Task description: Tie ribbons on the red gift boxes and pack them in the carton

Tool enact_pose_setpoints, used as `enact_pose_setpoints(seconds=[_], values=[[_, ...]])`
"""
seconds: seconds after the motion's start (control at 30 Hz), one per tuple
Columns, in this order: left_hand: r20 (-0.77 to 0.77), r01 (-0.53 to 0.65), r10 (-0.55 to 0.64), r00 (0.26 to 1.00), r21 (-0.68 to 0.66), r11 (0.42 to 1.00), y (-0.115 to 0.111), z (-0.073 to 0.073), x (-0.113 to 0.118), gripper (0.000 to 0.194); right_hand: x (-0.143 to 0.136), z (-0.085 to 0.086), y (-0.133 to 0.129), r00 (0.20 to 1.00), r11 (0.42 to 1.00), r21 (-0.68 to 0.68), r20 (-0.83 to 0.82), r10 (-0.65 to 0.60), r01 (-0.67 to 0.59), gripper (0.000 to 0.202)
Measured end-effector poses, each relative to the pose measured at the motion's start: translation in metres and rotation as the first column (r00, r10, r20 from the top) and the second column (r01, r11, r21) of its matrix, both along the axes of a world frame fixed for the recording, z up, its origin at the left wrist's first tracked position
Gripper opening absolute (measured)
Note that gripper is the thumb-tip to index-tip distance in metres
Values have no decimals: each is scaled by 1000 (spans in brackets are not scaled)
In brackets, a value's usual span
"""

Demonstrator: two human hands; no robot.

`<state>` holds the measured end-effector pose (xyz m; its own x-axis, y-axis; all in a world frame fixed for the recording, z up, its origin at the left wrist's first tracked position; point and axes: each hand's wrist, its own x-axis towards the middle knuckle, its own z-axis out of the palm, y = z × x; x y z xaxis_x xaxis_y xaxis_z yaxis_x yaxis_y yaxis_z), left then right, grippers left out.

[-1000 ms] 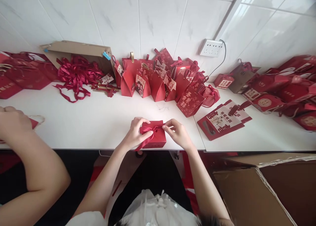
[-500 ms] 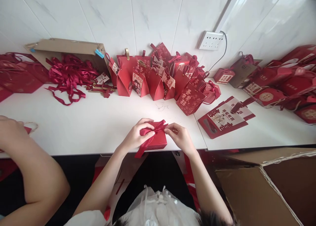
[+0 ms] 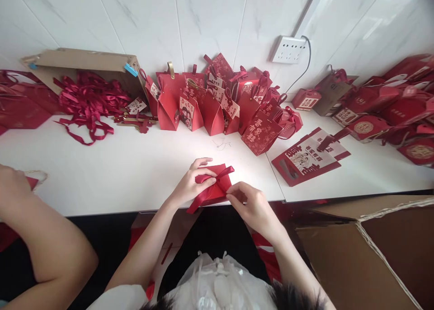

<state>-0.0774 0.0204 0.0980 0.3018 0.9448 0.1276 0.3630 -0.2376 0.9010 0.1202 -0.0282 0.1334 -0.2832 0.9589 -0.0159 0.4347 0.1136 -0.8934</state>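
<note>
A small red gift box (image 3: 220, 196) lies at the table's front edge, between my two hands. A glossy red ribbon (image 3: 226, 170) crosses its top, and one tail hangs toward the front left. My left hand (image 3: 195, 183) rests over the box's left side, its thumb and fingers closed on the ribbon near the middle. My right hand (image 3: 249, 201) is at the box's right edge with thumb and forefinger pinched together on what looks like a ribbon end, mostly hidden by the fingers.
Red gift bags (image 3: 213, 111) stand in a row against the wall. An open carton (image 3: 81, 59) spills ribbons (image 3: 93, 97) at left. Flat printed bags (image 3: 308, 158) and piled boxes (image 3: 369, 129) lie right. A co-worker's arm (image 3: 44, 228) is at far left; a large cardboard box (image 3: 332, 255) stands lower right.
My right hand has moved slightly down and right along the box edge. A ribbon end now sticks up toward the right. My left hand stays on the box.
</note>
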Motion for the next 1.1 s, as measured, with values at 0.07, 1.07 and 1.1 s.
enact_pose_setpoints(seconds=[0.07,1.07,1.1], values=[[2,15,-15,1000,-18,1000,0,1,1,15,-3,-2,-4,988,983,-185,-150,-43,15,9],[-47,33,-34,998,-16,999,6,10,4,13,0,-29,-21,967,995,31,-241,-83,93,8],[-43,32,-33,999,-23,999,6,9,4,13,2,-26,-22,980,984,130,-172,-99,122,9]])
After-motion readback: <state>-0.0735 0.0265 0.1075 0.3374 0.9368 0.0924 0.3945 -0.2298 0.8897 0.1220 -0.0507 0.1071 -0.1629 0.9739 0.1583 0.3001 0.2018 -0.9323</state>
